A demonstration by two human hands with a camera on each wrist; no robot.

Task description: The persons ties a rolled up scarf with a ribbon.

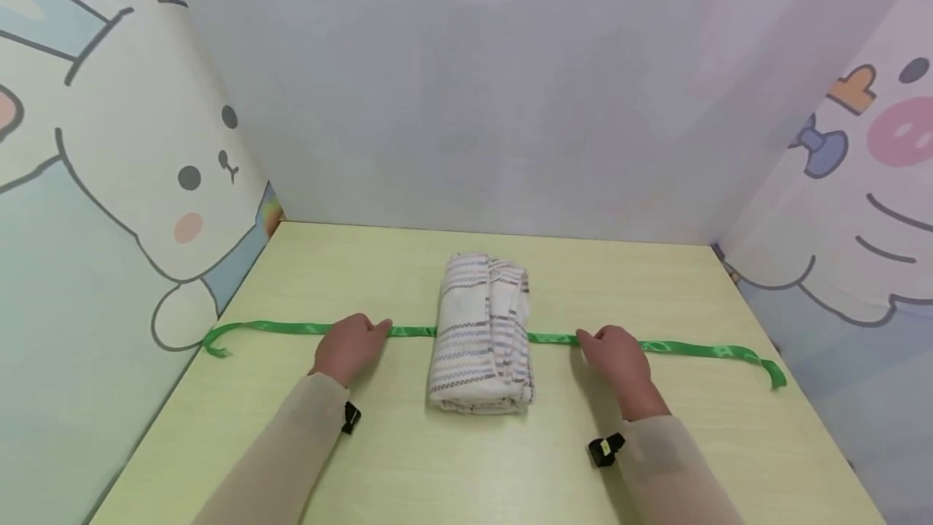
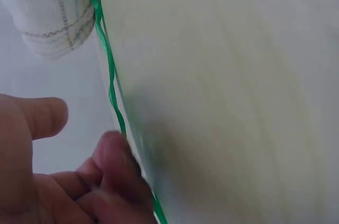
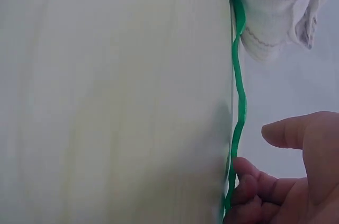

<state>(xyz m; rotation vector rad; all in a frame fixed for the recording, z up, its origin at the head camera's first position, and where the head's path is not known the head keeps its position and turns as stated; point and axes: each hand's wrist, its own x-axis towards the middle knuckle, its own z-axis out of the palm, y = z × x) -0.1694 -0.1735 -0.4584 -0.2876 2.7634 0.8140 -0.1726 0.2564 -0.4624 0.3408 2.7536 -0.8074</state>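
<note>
A folded white cloth point(image 1: 465, 339) with grey, blue and brown striped rows lies as a thick oblong bundle mid-table. A long green ribbon point(image 1: 414, 331) with pale markings runs sideways beneath it, coming out on both sides. My left hand point(image 1: 352, 348) is over the ribbon left of the cloth. In the left wrist view its thumb point(image 2: 50, 117) stands apart from the bent fingers, whose tips reach the ribbon. My right hand point(image 1: 618, 359) is over the ribbon's other side. Its thumb point(image 3: 286, 133) is likewise spread away from the loosely curled fingers, which touch the ribbon.
The pale wooden table point(image 1: 474, 468) meets a plain grey back wall point(image 1: 474, 104). Side walls carry cartoon animals, a rabbit point(image 1: 146, 144) on the left. The ribbon's left end curls near the table's left edge; its right end bends near the right edge.
</note>
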